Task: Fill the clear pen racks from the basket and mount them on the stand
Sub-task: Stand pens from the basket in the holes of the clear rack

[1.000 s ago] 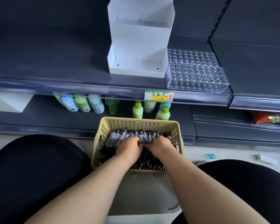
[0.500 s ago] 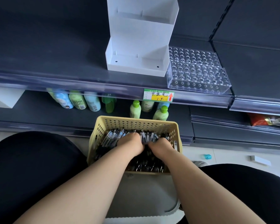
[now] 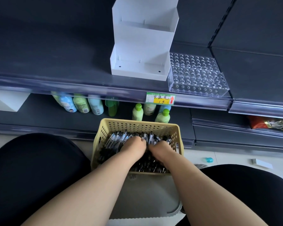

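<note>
Left hand [image 3: 134, 146] and right hand [image 3: 162, 150], touching, curl round slim black-and-clear plastic pens [image 3: 115, 139] beneath them: likely light, stiff, slippery, so best bunched mid-barrel.

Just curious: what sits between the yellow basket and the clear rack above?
Head view: between basket and rack stand green-capped bottles, then a price label.
</note>
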The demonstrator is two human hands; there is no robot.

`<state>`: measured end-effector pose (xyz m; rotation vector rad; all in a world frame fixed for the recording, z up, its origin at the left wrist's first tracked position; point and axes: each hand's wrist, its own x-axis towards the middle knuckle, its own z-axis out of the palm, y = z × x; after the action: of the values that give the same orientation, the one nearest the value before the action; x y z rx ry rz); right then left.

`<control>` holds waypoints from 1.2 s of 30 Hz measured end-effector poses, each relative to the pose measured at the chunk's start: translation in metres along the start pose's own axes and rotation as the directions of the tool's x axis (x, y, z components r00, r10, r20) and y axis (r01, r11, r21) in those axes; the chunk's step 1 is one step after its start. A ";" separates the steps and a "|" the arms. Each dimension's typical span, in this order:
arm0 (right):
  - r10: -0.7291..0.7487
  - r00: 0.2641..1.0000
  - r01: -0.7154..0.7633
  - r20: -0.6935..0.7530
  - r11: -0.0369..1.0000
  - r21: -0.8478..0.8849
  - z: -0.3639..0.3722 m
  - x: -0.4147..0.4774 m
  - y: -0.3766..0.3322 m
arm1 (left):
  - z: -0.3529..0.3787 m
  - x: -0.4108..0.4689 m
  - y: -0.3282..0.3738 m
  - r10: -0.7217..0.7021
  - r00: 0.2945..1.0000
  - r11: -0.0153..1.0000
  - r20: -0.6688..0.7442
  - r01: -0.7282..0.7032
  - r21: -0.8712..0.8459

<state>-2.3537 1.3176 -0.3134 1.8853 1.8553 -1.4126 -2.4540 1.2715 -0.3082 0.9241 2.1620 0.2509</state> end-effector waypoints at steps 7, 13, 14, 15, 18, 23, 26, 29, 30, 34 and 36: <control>-0.101 0.993 0.112 0.053 0.947 -0.302 -0.012 -0.010 -0.006 | -0.009 -0.017 -0.002 0.020 0.993 0.978 0.116 0.004 -0.210; -0.249 0.967 0.249 0.059 0.864 -0.437 -0.048 -0.043 -0.027 | -0.025 -0.045 0.000 0.127 0.986 0.904 0.106 -0.071 -0.421; -0.283 0.958 0.277 0.040 0.883 -0.379 -0.055 -0.049 -0.029 | -0.029 -0.049 0.001 0.147 0.987 0.897 0.072 -0.102 -0.430; -0.316 0.949 0.302 0.004 0.904 -0.302 -0.064 -0.057 -0.032 | -0.033 -0.053 0.003 0.166 0.985 0.891 0.045 -0.130 -0.435; -0.389 0.914 0.380 -0.117 0.920 -0.093 -0.100 -0.074 -0.041 | -0.051 -0.061 0.016 0.249 0.968 0.861 -0.042 -0.241 -0.448; -0.425 0.819 0.541 -0.386 0.796 0.272 -0.180 -0.081 -0.059 | -0.088 -0.070 0.068 0.351 0.892 0.720 -0.285 -0.452 -0.526; -0.415 0.698 0.633 -0.584 0.738 0.232 -0.228 -0.076 -0.059 | -0.102 -0.069 0.110 0.406 0.815 0.634 -0.413 -0.577 -0.515; -0.402 0.558 0.658 -0.726 0.747 0.093 -0.267 -0.058 -0.059 | -0.109 -0.062 0.154 0.451 0.731 0.623 -0.513 -0.669 -0.405; -0.407 0.511 0.649 -0.757 0.760 0.030 -0.277 -0.050 -0.060 | -0.110 -0.059 0.169 0.464 0.707 0.618 -0.535 -0.690 -0.376; -0.457 0.453 0.588 -0.766 0.798 -0.129 -0.300 -0.018 -0.061 | -0.110 -0.043 0.215 0.523 0.643 0.592 -0.559 -0.746 -0.304; -0.473 0.473 0.561 -0.743 0.812 -0.160 -0.306 -0.005 -0.061 | -0.109 -0.036 0.233 0.545 0.626 0.588 -0.558 -0.760 -0.278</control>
<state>-2.2504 1.5324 -0.1125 2.3079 3.0343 -0.8243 -2.3904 1.4265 -0.1096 1.4381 1.8185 1.4479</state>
